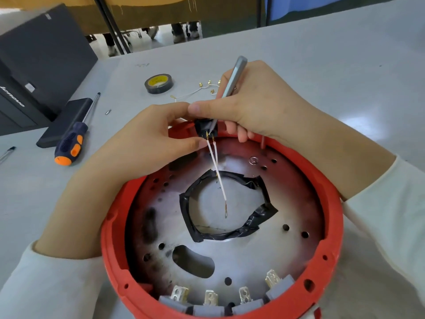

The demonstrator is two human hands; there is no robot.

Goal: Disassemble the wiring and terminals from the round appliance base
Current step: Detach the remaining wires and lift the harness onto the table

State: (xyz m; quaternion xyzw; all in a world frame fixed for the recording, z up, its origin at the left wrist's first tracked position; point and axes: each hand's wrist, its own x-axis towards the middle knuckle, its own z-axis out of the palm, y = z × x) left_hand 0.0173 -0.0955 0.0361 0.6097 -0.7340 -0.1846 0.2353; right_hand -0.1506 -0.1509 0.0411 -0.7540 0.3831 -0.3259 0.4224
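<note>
Two white wires (218, 171) — lengthwise toward viewer

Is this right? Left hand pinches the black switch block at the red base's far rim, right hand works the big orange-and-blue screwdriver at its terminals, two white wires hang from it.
Not quite. The right hand holds a slim grey tool, not the orange-and-blue screwdriver, which lies on the table to the left. The head view shows this. The left hand does pinch the black switch block at the red base's far rim, with two white wires hanging.

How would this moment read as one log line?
left hand: holds black switch | right hand: grey tool at terminals | white wires: still attached
</note>
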